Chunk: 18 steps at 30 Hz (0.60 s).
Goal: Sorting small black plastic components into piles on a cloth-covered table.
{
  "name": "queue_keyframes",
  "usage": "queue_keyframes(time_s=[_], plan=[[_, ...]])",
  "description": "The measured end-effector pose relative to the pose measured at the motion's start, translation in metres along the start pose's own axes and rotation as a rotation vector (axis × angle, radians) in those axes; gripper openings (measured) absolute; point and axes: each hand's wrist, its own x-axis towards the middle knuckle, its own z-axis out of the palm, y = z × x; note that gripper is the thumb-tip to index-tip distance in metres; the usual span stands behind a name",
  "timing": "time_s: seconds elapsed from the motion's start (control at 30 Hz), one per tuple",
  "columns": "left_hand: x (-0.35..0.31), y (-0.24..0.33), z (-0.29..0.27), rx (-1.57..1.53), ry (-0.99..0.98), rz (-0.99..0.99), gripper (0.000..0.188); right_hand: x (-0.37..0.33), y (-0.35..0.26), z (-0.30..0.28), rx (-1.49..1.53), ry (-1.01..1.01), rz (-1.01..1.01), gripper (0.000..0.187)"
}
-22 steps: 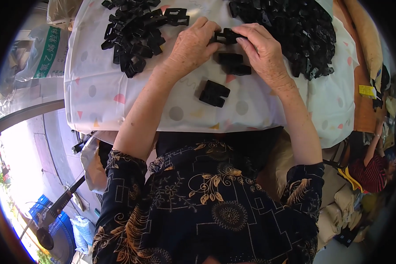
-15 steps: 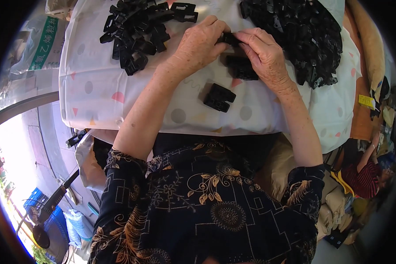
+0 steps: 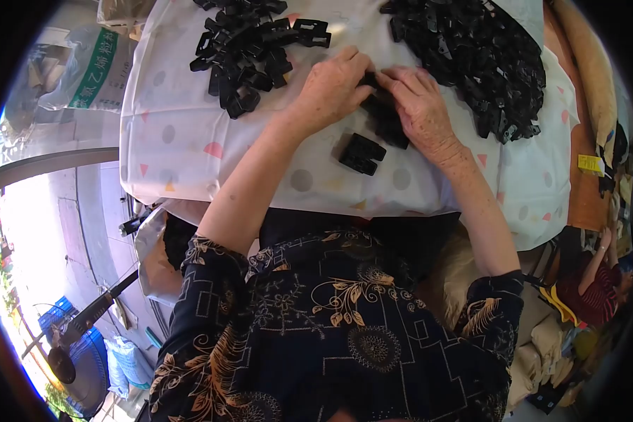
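My left hand (image 3: 335, 84) and my right hand (image 3: 416, 104) meet over the table, both closed around a small black plastic part (image 3: 368, 83) that my fingers mostly hide. Just below it, beside my right palm, lies another black plastic piece (image 3: 387, 125); whether it touches the held part I cannot tell. A separate black block with a notched side (image 3: 362, 154) rests nearer to me on the cloth. Left of my hands spreads a loose heap of black plastic parts (image 3: 243, 60). A larger, denser pile of black parts (image 3: 478, 67) sits to the right.
A white patterned cloth (image 3: 260, 183) covers the table. On the far left are a clear bag with a green band (image 3: 95, 67) and a standing fan (image 3: 77, 366). At the right edge a person in a striped red top (image 3: 598, 299) sits near several beige bundles (image 3: 538, 337).
The view has shifted slightly, moving the table rightward in the picture. My hands stay together on the small part, and the piece under them now lies at a different slant.
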Motion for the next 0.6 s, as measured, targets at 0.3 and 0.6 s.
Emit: queue_keyframes(time_s=[0.3, 0.6], plan=[[0.017, -0.032, -0.057, 0.536, 0.113, 0.055, 0.019, -0.038, 0.000, -0.026, 0.101, 0.304, 0.192, 0.028], [0.027, -0.024, -0.025, 0.567, -0.017, 0.062, 0.013, -0.094, 0.036, -0.048, -0.347, 0.226, 0.494, 0.027]])
